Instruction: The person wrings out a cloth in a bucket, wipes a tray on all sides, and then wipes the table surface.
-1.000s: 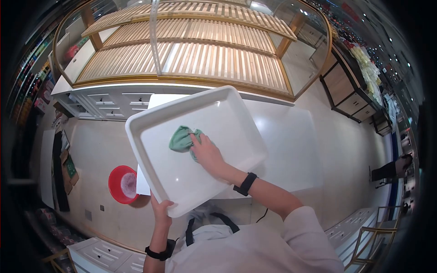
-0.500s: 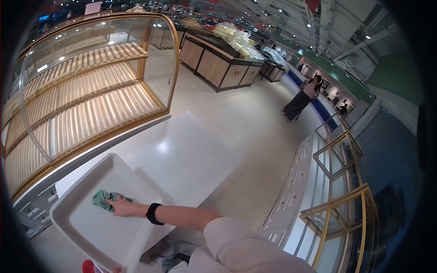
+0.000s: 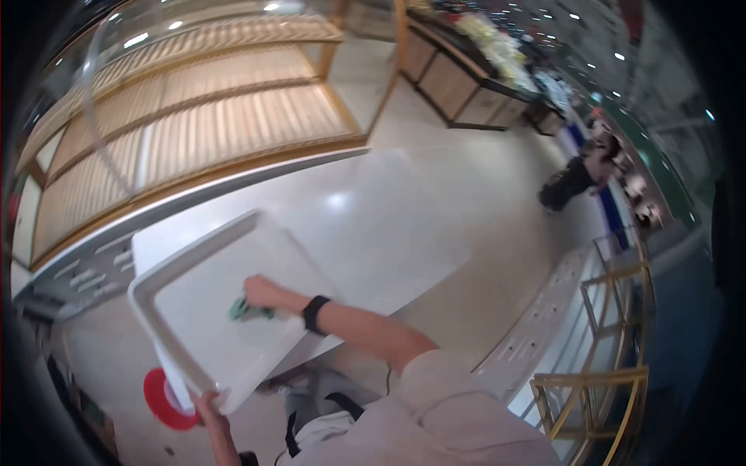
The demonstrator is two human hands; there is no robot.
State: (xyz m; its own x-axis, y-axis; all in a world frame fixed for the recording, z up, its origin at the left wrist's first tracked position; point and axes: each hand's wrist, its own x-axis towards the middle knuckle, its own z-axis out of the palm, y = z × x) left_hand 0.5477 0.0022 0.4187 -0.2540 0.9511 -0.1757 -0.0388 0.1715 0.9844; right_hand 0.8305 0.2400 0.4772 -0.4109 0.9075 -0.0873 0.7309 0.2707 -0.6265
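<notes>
Right hand (image 3: 263,293) presses green cloth (image 3: 247,311), mostly hidden; left hand (image 3: 205,406) grips tray (image 3: 194,311) corner, blurred.

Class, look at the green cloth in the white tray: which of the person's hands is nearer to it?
Right. The right hand presses on the green cloth inside the tray. The left hand grips the tray's near corner, apart from the cloth.
</notes>
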